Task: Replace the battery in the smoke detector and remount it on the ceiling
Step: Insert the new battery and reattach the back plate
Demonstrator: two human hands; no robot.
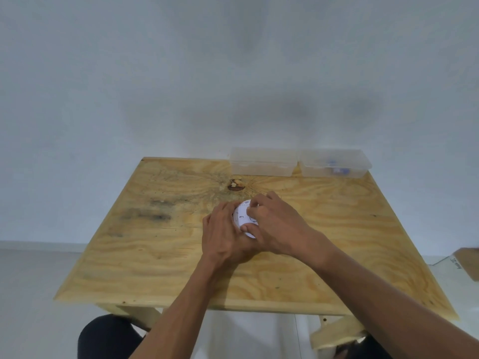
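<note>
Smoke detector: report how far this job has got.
Done: the smoke detector is off the ceiling and at the wooden table. In hand: left hand and right hand both grip the white unit, apparently working on its casing. Whether the battery is swapped cannot be told. Left: finish it and remount it. Two clear plastic boxes sit at the far edge, one with bluish items.
</note>
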